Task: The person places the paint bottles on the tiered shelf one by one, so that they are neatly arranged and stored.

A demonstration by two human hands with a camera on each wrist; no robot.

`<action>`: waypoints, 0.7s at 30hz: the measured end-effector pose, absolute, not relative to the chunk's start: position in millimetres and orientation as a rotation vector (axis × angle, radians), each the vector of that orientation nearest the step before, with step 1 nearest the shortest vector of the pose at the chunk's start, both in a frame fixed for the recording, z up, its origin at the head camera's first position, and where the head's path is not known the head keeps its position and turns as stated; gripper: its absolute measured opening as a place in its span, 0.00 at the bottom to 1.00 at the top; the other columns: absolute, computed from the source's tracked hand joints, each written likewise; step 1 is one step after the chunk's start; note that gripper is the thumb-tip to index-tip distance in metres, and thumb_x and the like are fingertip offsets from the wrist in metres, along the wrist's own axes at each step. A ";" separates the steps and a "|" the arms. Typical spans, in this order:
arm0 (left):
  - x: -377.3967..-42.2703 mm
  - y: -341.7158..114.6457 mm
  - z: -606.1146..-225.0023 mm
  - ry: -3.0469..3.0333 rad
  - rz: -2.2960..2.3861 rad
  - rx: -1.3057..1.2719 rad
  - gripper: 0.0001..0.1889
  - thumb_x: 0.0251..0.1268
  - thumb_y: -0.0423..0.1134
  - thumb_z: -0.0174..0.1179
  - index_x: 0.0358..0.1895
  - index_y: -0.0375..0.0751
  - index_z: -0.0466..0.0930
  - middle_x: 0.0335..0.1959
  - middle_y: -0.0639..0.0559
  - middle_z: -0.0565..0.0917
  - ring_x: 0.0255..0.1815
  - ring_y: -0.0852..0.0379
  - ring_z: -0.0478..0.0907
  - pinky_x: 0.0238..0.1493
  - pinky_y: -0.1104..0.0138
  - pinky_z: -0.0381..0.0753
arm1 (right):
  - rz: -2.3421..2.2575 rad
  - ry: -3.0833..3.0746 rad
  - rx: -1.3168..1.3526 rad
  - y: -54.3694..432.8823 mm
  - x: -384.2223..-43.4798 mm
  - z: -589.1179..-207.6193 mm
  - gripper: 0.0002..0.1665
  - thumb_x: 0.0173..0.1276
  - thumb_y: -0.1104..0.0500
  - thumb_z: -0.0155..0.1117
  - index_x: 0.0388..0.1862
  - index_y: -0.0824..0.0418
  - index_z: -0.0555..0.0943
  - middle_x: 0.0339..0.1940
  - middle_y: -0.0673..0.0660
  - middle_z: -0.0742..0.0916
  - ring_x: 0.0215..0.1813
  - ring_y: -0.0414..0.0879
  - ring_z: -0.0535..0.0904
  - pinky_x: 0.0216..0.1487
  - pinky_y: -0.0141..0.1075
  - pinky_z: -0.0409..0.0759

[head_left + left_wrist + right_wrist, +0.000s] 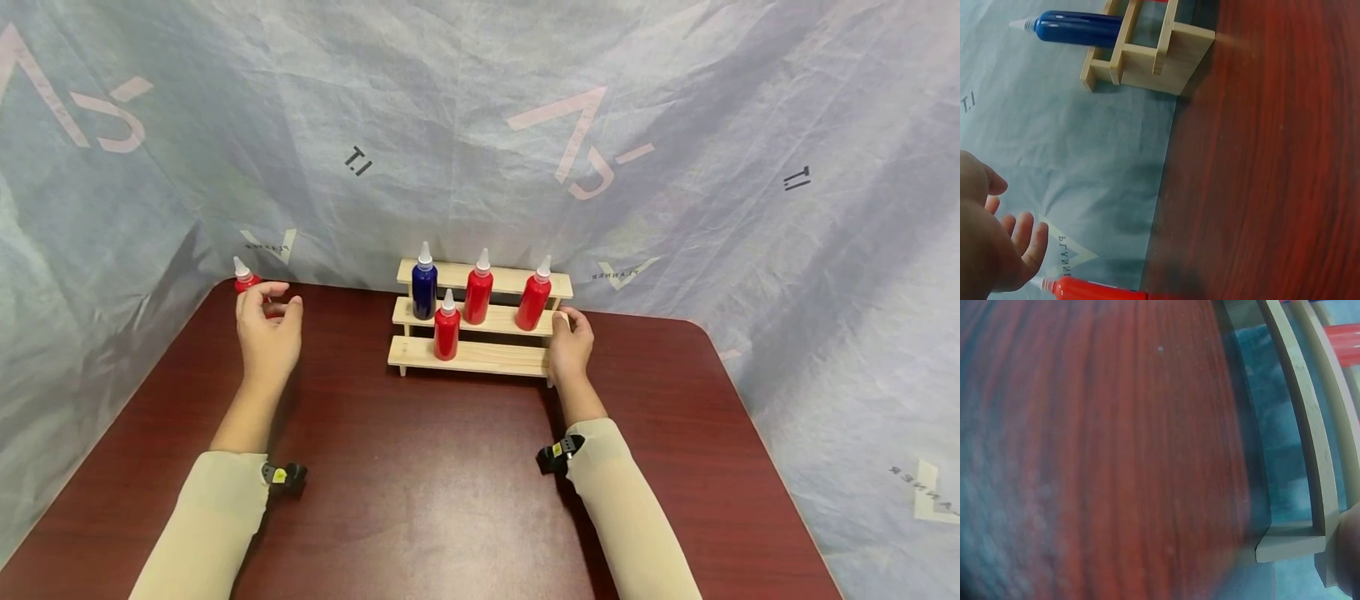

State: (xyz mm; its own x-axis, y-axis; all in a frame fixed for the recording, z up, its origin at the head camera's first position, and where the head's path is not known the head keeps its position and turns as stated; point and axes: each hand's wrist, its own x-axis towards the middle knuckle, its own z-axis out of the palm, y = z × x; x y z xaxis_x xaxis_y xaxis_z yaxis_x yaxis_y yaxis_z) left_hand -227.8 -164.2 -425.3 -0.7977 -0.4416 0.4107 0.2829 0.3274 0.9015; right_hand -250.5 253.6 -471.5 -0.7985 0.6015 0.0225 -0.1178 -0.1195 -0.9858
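A three-tier wooden rack [498, 357] stands near the back edge. On its middle tier are a blue bottle [424, 290] and two red bottles, one central [478, 297] and one toward the right [533, 302]. Another red bottle [446, 335] stands on the lowest tier. My right hand [572, 348] grips the rack's right end, thumb on the middle board. At the far left, my left hand [268, 340] is just in front of a separate red bottle [245, 283], fingers loosely bent. In the left wrist view, this hand [997, 234] appears apart from that bottle [1094, 290].
The dark reddish wooden table [420, 475] spreads in front of the rack. A grey printed cloth [450, 125] hangs close behind the table and along both sides. Each sleeved wrist wears a small black camera, left [288, 479] and right [558, 454].
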 end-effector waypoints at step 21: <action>-240.0 -191.9 -440.8 -1.980 -1.585 0.423 0.27 0.69 0.36 0.66 0.68 0.38 0.69 0.57 0.64 0.65 0.55 0.62 0.72 0.53 0.76 0.75 | 1.945 -1.699 -0.535 254.1 -251.8 -473.3 0.12 0.80 0.65 0.58 0.56 0.70 0.79 0.43 0.51 0.80 0.42 0.37 0.76 0.43 0.24 0.77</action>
